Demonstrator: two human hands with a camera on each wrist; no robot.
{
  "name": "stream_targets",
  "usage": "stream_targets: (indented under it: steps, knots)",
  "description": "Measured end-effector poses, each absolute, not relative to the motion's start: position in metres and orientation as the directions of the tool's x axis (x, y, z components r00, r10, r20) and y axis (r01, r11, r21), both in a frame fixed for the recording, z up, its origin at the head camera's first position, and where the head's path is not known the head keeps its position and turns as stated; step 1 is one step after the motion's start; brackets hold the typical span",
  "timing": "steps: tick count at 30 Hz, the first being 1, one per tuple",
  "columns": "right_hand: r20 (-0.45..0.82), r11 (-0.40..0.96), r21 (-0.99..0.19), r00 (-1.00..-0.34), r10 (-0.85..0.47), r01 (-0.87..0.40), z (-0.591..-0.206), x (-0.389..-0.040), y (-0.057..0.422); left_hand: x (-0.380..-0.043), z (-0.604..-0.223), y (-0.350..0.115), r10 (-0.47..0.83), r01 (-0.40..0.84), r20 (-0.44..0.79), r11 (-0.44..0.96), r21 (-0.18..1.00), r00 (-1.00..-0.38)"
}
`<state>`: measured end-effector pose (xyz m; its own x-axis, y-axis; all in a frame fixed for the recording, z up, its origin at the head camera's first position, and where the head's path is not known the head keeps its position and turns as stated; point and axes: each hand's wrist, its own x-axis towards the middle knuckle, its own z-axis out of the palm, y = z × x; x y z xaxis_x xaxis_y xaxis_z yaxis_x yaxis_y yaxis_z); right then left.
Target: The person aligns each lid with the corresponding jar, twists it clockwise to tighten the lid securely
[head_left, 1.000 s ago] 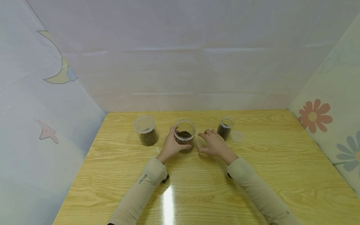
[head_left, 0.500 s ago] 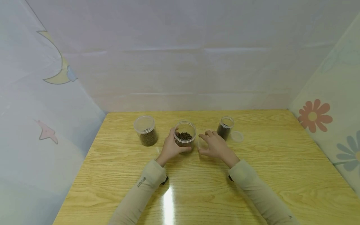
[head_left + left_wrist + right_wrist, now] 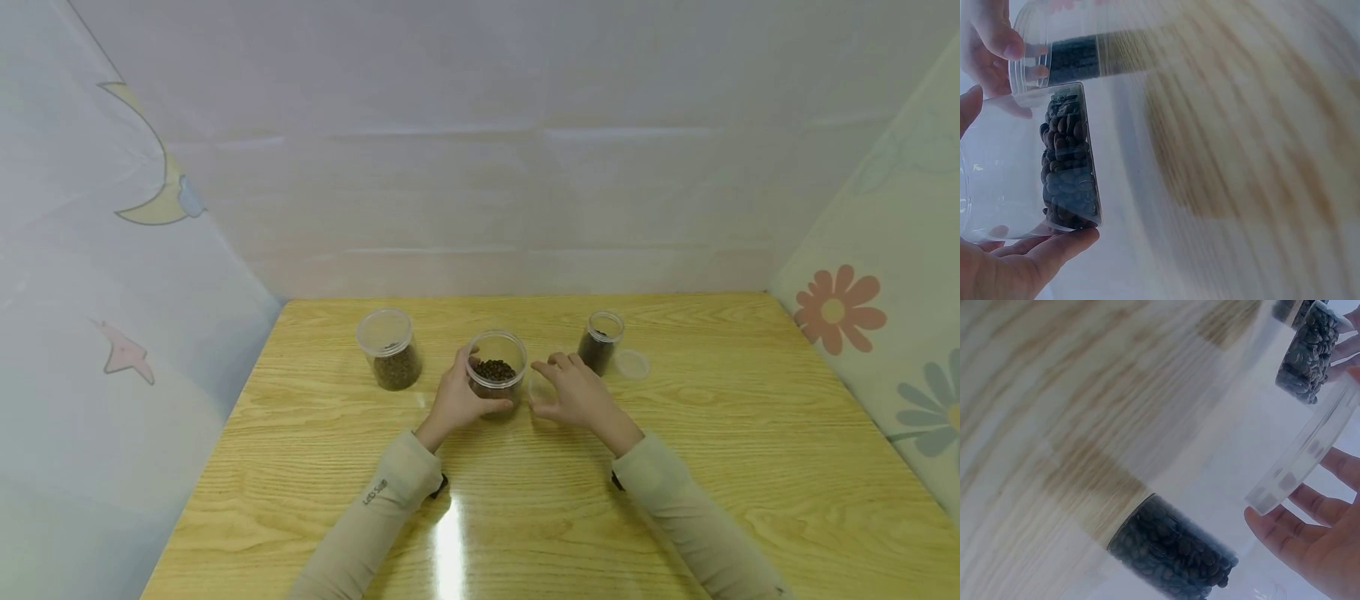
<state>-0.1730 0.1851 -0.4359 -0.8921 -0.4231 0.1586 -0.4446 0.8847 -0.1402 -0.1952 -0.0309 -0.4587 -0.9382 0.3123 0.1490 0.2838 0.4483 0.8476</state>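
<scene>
My left hand (image 3: 456, 398) grips a clear wide jar (image 3: 497, 398) from its left side, thumb in front and fingers behind. Dark brown beans (image 3: 1067, 165) fill the lower part of the jar, and its mouth is uncovered. To the right of that jar, my right hand (image 3: 577, 394) pinches a clear round lid (image 3: 1304, 450) by its edge between thumb and fingertips. In the right wrist view the lid stands on edge, tilted. Just behind my right hand stands a narrower open jar (image 3: 600, 343) of darker contents, partly covered by the hand in the head view.
Another clear jar (image 3: 390, 354), partly filled with brown contents, stands at the left on the wooden table (image 3: 525, 517). A small translucent lid (image 3: 632, 364) lies flat beside the narrow jar. Cloth-like walls (image 3: 480, 192) close in the table's back and sides.
The left hand has brought the wide jar slightly toward me and to the right. My right hand, still with the lid, has shifted a little the same way.
</scene>
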Motion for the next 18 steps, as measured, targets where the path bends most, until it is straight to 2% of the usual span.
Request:
stream_targets:
  steps: [18]
  knots:
    - [0.187, 0.88, -0.18, -0.894, -0.408, -0.439, -0.434, -0.161, 0.191, -0.187, -0.457, -0.033, 0.326, 0.283, 0.141, 0.443, 0.85, -0.935]
